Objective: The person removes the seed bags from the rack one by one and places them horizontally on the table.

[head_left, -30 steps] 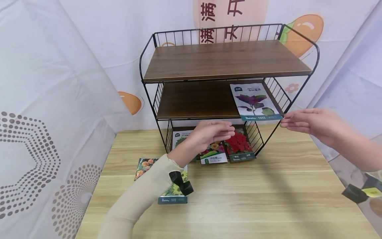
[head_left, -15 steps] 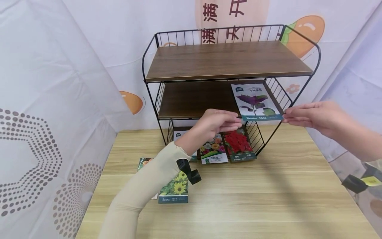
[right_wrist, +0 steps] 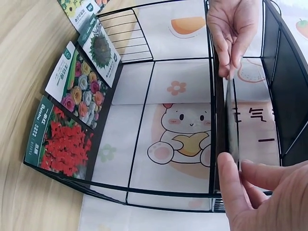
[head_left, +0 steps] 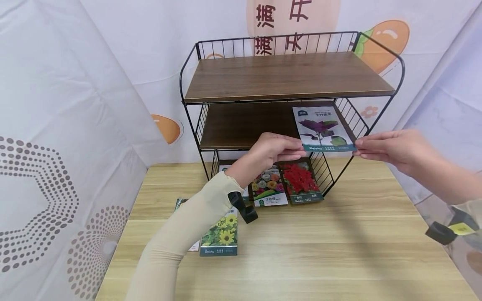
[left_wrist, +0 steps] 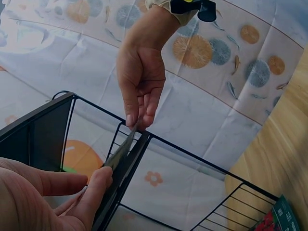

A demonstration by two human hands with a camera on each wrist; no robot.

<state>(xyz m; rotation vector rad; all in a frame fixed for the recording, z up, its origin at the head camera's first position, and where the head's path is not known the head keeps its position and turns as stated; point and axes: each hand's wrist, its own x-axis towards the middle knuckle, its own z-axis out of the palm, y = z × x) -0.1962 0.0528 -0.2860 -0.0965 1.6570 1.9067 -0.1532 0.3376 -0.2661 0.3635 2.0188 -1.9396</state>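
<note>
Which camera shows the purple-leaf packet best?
The head view: the packet shows its printed front almost whole there. Both wrist views catch it nearly edge-on, a thin strip between the left hand and right hand.

Wears creased cream sleeves (head_left: 165,251) and black wrist cameras (head_left: 247,212), with a yellow patch (head_left: 461,228) on the right one.

Free room lies on the middle shelf (head_left: 248,123) left of the purple-leaf seed packet (head_left: 320,127), reached from the front under the top shelf (head_left: 290,75). The left hand (head_left: 276,148) and right hand (head_left: 395,148) occupy the packet's front corners; a wire side panel (head_left: 350,116) bars the right. Open tabletop (head_left: 339,246) fronts the red-flower packet (head_left: 300,179).
</note>
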